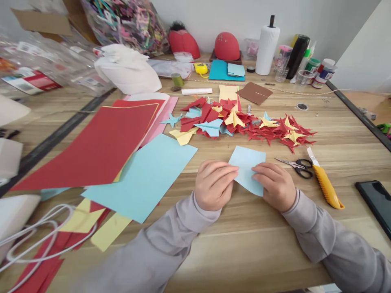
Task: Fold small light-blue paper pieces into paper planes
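A small light blue paper [248,162] is held up between my two hands above the wooden table. My left hand [215,184] pinches its left edge with curled fingers. On the opposite side my right hand [274,185] grips the right edge between thumb and fingers. Just beyond the paper lies a pile of folded red, yellow and blue paper pieces [210,118]. To its right are more folded star-like pieces [279,130]. A large light blue sheet [143,175] rests left of my left hand, partly under red sheets [97,142].
Black-handled scissors [302,166] and a yellow cutter [326,185] lie right of my right hand, with a phone [377,203] farther right. A white cable [39,258] loops over paper strips at the left. Bottles and jars stand at the back right.
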Motion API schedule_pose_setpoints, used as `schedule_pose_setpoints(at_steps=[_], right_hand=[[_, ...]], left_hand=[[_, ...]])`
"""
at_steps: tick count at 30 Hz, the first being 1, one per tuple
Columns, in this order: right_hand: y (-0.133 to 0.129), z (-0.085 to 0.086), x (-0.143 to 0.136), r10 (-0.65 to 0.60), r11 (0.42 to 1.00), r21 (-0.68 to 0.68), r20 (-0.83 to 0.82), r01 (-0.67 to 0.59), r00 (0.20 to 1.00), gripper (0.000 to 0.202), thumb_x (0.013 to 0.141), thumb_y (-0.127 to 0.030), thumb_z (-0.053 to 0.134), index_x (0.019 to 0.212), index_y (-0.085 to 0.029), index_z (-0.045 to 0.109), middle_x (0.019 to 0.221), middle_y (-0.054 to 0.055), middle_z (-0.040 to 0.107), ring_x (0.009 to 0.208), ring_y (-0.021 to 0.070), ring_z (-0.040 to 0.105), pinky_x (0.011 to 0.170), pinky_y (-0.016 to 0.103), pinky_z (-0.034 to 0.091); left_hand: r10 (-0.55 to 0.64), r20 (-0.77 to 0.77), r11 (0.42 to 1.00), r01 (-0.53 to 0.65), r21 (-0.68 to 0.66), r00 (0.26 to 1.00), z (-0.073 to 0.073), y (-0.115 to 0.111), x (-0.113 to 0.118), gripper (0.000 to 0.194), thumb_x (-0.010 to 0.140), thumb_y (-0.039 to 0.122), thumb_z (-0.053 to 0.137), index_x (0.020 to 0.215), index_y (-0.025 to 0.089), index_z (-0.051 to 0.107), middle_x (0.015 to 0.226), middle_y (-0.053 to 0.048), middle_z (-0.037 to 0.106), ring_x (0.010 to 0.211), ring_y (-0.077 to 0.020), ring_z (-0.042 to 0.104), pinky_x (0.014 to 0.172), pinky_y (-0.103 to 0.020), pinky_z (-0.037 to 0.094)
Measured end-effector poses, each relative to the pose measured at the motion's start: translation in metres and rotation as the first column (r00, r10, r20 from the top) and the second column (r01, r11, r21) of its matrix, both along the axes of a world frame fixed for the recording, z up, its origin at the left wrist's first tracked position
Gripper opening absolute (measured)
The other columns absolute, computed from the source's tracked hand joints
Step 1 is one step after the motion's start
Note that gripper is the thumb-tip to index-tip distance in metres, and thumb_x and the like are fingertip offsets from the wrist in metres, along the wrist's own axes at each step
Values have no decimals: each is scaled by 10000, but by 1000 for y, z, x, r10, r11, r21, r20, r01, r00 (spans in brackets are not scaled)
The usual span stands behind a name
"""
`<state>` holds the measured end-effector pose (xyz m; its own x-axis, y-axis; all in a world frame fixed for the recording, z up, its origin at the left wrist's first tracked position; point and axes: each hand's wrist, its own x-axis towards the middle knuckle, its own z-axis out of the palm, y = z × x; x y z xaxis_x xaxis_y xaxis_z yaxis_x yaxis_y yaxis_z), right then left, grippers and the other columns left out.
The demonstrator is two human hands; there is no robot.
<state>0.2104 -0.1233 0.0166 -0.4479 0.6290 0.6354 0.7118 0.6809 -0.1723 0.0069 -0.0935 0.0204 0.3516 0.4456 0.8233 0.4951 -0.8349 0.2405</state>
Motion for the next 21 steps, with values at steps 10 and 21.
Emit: schedule_pose_setpoints(at_steps=[10,21], right_hand=[[5,6,4,81,991,-68,-360,-113,929,71,791,-184,570,767,-228,620,989,90,672,995,242,603,796,418,527],[8,2,11,1,998,66,-233,15,972,169,761,-95,545,833,-234,609,966,62,671,964,235,584,765,402,468]], left_hand=[[80,166,995,-70,-66,983,-7,13,1,163,776,98,548,669,199,618,873,-54,692,846,-183,575,702,-360,506],[26,141,998,-17,-66,990,-6,12,2,232,745,7,490,676,186,620,853,-50,677,866,-176,575,723,-362,511]])
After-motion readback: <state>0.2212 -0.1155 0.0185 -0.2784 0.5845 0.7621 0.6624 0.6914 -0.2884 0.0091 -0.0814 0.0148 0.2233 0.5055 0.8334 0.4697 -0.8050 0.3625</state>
